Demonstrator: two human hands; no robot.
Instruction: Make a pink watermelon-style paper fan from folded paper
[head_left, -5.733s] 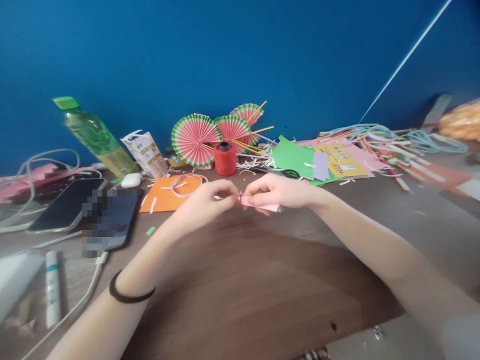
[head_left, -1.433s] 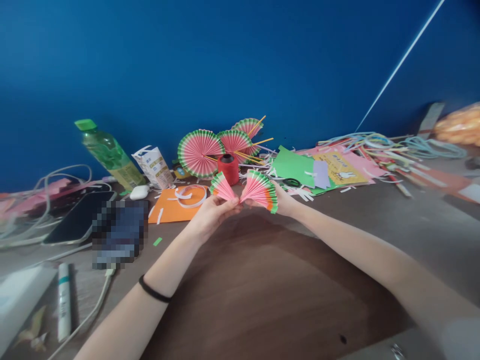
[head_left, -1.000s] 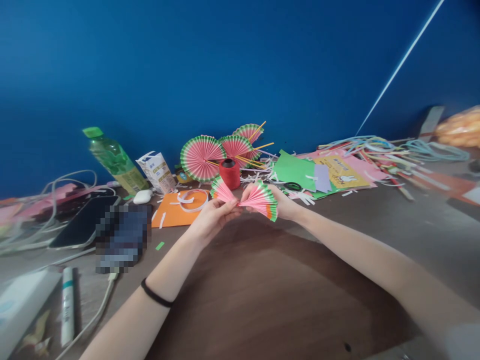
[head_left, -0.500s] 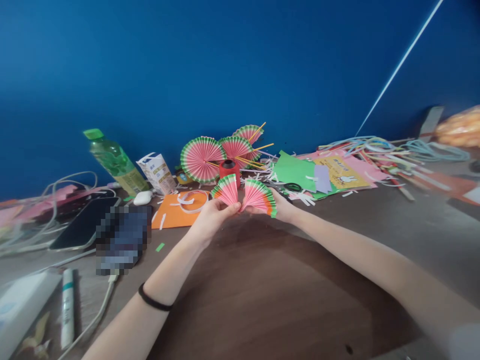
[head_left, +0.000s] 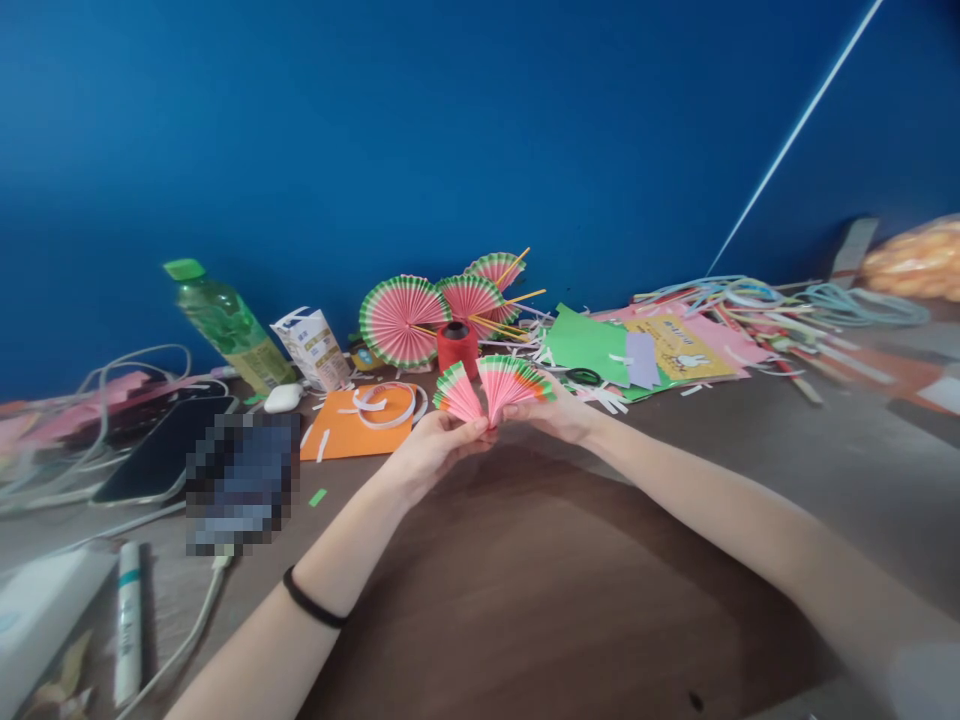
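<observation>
A pleated paper fan (head_left: 511, 385), pink with a green and white rim and some orange, spreads in two sections above the table. My left hand (head_left: 442, 445) pinches its lower left part near the narrow base. On the other side my right hand (head_left: 551, 412) grips the right section, with most of its fingers behind the paper. Just beyond the fan stands a red spool of thread (head_left: 456, 345). Finished-looking round paper fans (head_left: 406, 322) with yellow sticks lean behind the spool.
An orange sheet (head_left: 352, 430) with paper strips lies left of my hands. Farther left are a green bottle (head_left: 232, 335), a carton (head_left: 313, 348), a phone (head_left: 161, 450) with cables and a marker (head_left: 129, 620). Coloured paper (head_left: 589, 345) and scissors (head_left: 583, 376) lie to the right.
The two sections of the fan have come closer together at the base. The right section has turned more upright, and the right hand's fingers have shifted on it.
</observation>
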